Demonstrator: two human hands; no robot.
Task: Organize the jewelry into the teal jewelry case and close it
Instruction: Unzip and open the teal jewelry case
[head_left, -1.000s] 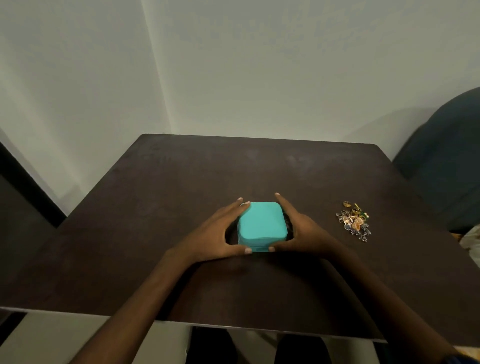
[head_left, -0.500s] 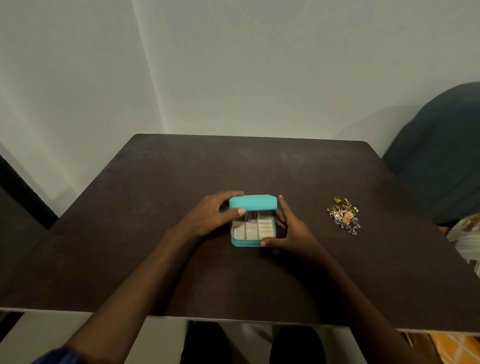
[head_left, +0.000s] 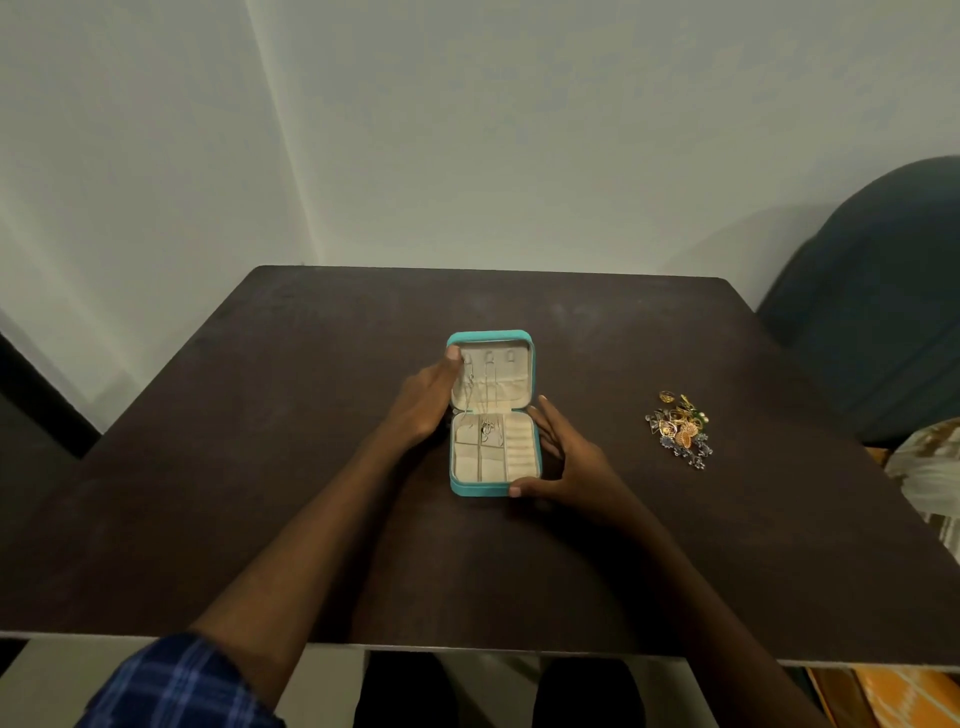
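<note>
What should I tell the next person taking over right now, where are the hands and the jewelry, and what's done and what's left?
Left hand: holds the lid of the teal jewelry case open.
Right hand: steadies the case's base at its right side.
Case: open at the middle of the table; thin chains hang inside.
Jewelry pile: loose on the table, right of the case.
Done: case opened.
Left: load the pile, close the case.

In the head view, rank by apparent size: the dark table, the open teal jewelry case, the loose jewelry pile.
1. dark table, by far the largest.
2. teal jewelry case, lid and base together.
3. jewelry pile, smallest, though it spreads loosely.

Case and pile lie about equally far, so the ranking holds.
</note>
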